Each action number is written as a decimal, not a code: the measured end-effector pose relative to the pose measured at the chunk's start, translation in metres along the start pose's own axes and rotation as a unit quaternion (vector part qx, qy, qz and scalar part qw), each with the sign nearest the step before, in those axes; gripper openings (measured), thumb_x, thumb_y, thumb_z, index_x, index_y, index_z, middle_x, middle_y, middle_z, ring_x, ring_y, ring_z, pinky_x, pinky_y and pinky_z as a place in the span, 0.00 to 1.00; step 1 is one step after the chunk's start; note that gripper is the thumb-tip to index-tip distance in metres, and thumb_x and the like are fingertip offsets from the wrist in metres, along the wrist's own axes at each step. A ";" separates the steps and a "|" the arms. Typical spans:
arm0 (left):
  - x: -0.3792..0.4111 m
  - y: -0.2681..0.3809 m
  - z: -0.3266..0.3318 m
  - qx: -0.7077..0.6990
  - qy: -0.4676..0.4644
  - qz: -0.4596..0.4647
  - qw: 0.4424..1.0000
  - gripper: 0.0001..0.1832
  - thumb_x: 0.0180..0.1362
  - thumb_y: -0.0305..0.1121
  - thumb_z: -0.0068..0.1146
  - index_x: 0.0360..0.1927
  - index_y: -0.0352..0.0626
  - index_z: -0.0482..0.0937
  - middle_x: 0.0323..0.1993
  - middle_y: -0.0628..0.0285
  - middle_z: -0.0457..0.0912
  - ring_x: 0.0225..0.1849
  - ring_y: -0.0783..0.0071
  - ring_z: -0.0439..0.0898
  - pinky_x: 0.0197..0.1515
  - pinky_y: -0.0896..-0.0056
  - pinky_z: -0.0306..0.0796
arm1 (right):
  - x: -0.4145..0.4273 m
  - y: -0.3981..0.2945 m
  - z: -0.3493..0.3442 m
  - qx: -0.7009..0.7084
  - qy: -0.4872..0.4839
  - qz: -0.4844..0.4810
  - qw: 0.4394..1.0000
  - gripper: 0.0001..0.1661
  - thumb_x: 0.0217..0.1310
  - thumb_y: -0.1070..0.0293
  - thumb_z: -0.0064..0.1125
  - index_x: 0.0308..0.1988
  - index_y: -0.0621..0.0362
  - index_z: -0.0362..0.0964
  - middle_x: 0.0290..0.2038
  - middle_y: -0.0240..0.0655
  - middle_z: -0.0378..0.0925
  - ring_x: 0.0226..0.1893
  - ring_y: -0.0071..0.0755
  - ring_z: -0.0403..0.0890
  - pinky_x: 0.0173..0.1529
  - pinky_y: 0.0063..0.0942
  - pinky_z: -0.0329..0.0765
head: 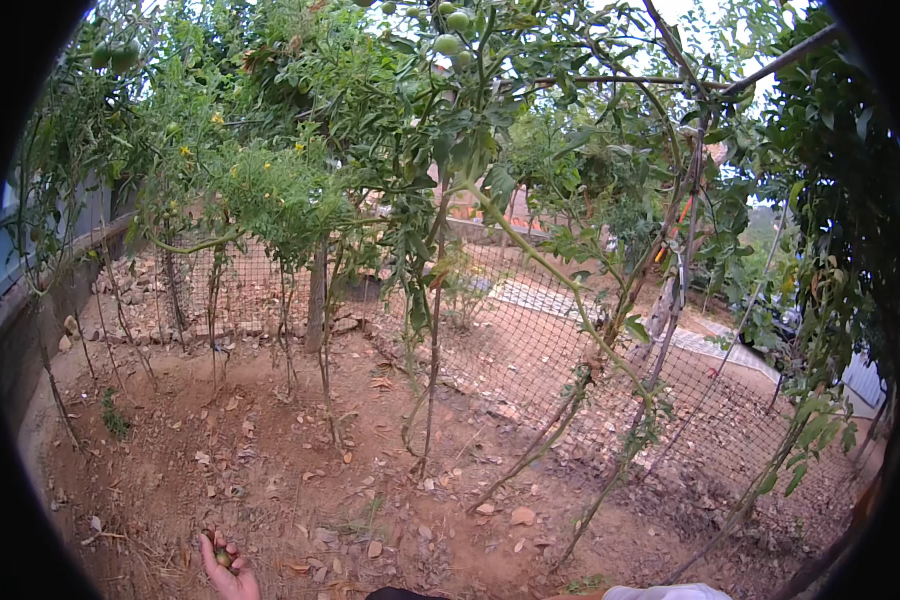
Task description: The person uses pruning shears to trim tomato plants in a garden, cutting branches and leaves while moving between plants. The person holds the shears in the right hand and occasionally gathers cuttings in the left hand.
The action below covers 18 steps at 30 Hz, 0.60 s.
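Observation:
My left hand (234,579) is low at the left, palm up, its fingers curled around small greenish fruits (223,558) that look like unripe tomatoes. Beneath it lies bare reddish soil (270,480) with dry leaves. My right hand is out of view; a bit of white cloth (667,592) shows at the bottom edge. Ahead stand tall tomato plants tied up along stakes, with a cluster of green tomatoes (447,45) hanging at the top and another pair (124,56) at the upper left.
A dark mesh fence (525,337) runs behind the plants. Thin wooden stakes (434,330) and a slanting green stem (540,259) cross the space ahead. To the left is a low concrete wall (60,277). Beyond the mesh runs a paved path (555,304).

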<state>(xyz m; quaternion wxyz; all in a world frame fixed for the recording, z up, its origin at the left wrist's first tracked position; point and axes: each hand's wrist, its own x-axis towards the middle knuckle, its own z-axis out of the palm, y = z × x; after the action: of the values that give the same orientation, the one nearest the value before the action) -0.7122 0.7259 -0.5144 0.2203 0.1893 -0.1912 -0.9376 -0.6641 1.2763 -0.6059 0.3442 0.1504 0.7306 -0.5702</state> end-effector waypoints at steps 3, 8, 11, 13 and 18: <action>0.026 -0.008 -0.021 -0.102 0.004 0.022 0.995 0.14 0.67 0.42 0.51 0.46 0.42 0.75 0.25 0.70 0.75 0.23 0.84 0.75 0.10 0.88 0.64 | -0.026 -0.019 0.016 -0.019 -0.030 -0.062 0.997 0.16 0.53 0.53 0.59 0.31 0.55 0.72 0.22 0.29 0.69 0.23 0.26 0.71 0.29 0.30 0.69; 0.021 -0.007 -0.019 -0.100 -0.032 0.023 0.994 0.15 0.67 0.43 0.50 0.48 0.43 0.76 0.25 0.71 0.76 0.22 0.84 0.75 0.10 0.88 0.65 | -0.050 -0.030 0.031 -0.038 -0.075 -0.110 0.990 0.15 0.56 0.54 0.57 0.32 0.55 0.71 0.23 0.29 0.69 0.25 0.26 0.71 0.31 0.30 0.70; 0.011 -0.005 -0.011 -0.122 -0.048 0.013 0.991 0.13 0.66 0.43 0.52 0.44 0.47 0.78 0.25 0.68 0.76 0.22 0.82 0.76 0.10 0.88 0.65 | -0.056 -0.027 0.035 -0.041 -0.103 -0.118 0.987 0.15 0.58 0.54 0.56 0.33 0.55 0.71 0.23 0.29 0.69 0.26 0.27 0.71 0.32 0.30 0.70; 0.001 -0.003 -0.006 -0.108 -0.041 0.026 0.993 0.14 0.66 0.43 0.51 0.47 0.46 0.77 0.26 0.69 0.76 0.22 0.83 0.75 0.11 0.89 0.63 | -0.056 -0.027 0.036 -0.044 -0.124 -0.125 0.983 0.15 0.60 0.55 0.55 0.33 0.55 0.71 0.24 0.29 0.68 0.26 0.27 0.71 0.32 0.31 0.70; -0.022 -0.002 0.002 -0.077 -0.038 0.043 0.995 0.15 0.66 0.42 0.51 0.48 0.43 0.75 0.26 0.70 0.74 0.22 0.85 0.70 0.11 0.90 0.58 | -0.059 -0.018 0.032 -0.051 -0.173 -0.134 0.974 0.14 0.63 0.55 0.53 0.34 0.55 0.70 0.25 0.29 0.68 0.28 0.27 0.71 0.34 0.31 0.70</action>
<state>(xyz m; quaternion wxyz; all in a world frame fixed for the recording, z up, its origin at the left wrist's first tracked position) -0.6952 0.7391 -0.5071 0.2668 0.1278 -0.1347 -0.9457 -0.6226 1.2509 -0.5567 0.3931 -0.0680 0.7012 -0.5909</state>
